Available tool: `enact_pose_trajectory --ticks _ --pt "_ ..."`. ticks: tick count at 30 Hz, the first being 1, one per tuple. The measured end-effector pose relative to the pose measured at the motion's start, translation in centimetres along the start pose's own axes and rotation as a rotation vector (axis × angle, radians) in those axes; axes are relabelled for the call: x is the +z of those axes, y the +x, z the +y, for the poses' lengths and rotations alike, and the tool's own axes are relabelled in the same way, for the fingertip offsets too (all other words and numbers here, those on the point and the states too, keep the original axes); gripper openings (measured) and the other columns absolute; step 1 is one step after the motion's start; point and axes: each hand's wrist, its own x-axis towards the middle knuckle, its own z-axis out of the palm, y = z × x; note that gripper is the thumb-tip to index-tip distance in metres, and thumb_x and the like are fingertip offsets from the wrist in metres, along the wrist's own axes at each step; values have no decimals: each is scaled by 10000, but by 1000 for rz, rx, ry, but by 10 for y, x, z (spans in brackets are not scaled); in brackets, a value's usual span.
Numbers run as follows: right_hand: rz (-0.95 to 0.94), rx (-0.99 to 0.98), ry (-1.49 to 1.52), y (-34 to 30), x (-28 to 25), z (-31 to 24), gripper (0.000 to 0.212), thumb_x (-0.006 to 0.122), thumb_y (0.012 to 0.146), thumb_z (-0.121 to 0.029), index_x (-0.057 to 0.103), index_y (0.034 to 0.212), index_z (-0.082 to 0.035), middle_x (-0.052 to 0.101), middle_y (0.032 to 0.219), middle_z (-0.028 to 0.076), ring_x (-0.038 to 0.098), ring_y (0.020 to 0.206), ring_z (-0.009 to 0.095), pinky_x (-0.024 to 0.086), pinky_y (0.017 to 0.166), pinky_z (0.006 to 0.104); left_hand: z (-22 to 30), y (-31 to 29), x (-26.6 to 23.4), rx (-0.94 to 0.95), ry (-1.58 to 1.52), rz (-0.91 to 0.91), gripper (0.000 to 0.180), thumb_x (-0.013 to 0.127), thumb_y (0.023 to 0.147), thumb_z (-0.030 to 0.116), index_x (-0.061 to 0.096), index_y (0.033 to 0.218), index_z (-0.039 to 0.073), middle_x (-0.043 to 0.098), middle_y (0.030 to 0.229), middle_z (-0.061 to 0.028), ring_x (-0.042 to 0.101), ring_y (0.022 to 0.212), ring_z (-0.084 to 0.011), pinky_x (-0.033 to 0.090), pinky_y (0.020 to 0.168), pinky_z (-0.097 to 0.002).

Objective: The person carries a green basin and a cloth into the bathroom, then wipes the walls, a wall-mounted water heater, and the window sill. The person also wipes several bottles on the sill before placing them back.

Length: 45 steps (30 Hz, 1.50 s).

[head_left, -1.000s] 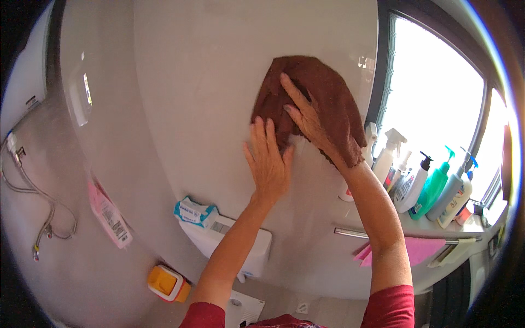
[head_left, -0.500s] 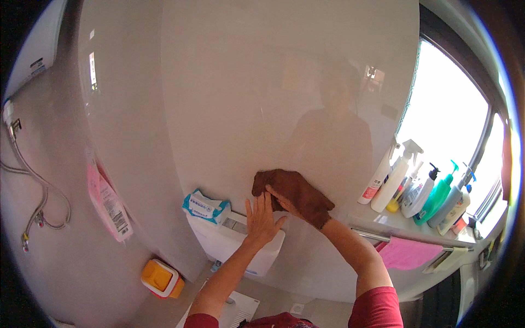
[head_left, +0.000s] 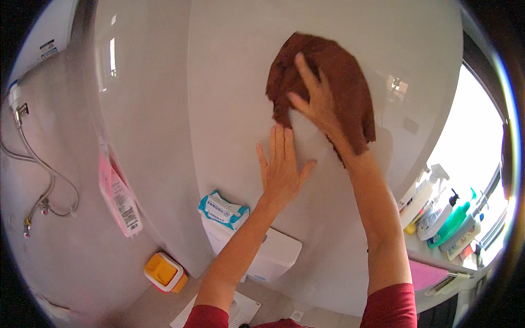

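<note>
A brown cloth (head_left: 350,82) lies spread against the glossy light wall (head_left: 235,82), its lower edges hanging loose. My right hand (head_left: 317,101) holds it pressed to the wall. The thumb and one finger stretch out over the cloth, slightly blurred, and the other fingers are hard to make out. One side of the cloth reaches down beside my right wrist. Below the cloth's lower left corner, my left hand (head_left: 281,169) rests flat on the bare wall, fingers extended and thumb apart, holding nothing.
Beneath my left forearm is a white toilet tank (head_left: 276,254) with a wipes pack (head_left: 223,210) on top. Several bottles (head_left: 448,224) line the sill at right, above a pink towel (head_left: 426,275). A yellow bin (head_left: 165,272) and a shower hose (head_left: 41,180) are at left.
My right hand has moved the brown cloth up the wall, and it is now spread wider. My left hand has shifted up and slightly right, away from my right hand. The view has tilted.
</note>
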Motion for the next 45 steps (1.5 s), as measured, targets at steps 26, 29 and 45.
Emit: enact_pose_trajectory --ticks 26,29,45 --pt "144 -136 154 37 117 -70 411 547 866 -200 491 1263 -106 544 1154 179 532 1020 331 402 917 442 -275 -61 -167 43 1123 60 712 607 801 431 323 1401 174 206 1490 -110 217 1360 -285 200 1022 -538" --pt "-119 88 736 36 159 -98 221 480 910 -230 527 1050 -66 559 934 131 534 817 244 413 743 363 -282 -57 -161 64 1233 132 694 579 814 456 310 1400 199 244 1476 -80 268 1322 -245 254 960 -521" --pt "-14 -228 406 14 144 -127 251 436 920 -245 513 977 -13 560 827 131 529 722 197 408 635 316 -302 -67 -160 66 1286 167 724 568 801 494 296 1414 221 238 1487 -75 227 1358 -227 144 1041 -503"
